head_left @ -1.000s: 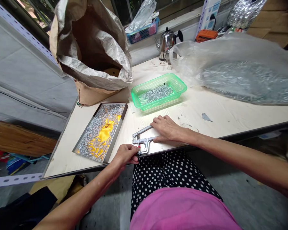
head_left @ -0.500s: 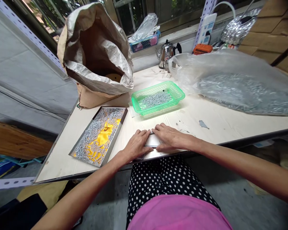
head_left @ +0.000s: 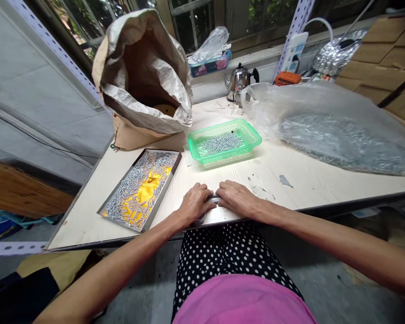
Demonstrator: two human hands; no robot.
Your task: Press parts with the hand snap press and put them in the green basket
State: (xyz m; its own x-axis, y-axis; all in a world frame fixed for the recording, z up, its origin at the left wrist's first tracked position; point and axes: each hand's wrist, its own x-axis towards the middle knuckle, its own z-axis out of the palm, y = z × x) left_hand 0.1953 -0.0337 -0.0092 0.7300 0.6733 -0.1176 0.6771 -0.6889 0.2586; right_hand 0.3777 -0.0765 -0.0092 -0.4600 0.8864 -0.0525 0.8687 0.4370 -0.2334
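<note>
Near the table's front edge, my left hand point(head_left: 196, 203) and my right hand point(head_left: 235, 198) face each other with fingers bent. Between them they grip the two ends of a thin, grey, shiny-edged flat piece point(head_left: 216, 199). Most of it is hidden under my fingers, and its kind cannot be made out. To the left of my hands lies a shallow tray point(head_left: 160, 198) with small silvery metal pins point(head_left: 123, 189) scattered over its yellow bottom. Beyond my hands, a green plastic basket point(head_left: 246, 150) holds more of the same kind of small metal pieces.
A large open paper sack point(head_left: 104, 76) stands at the back left. A clear plastic bag point(head_left: 344, 135) full of metal pieces covers the right side of the table point(head_left: 310, 180). Behind are a steel kettle point(head_left: 238, 81), an orange box point(head_left: 287, 78) and a blue basket point(head_left: 209, 66).
The flat piece between my hands showed a broad pale face and now appears as a narrow strip. My fingers have drawn in over it. The view has shifted slightly.
</note>
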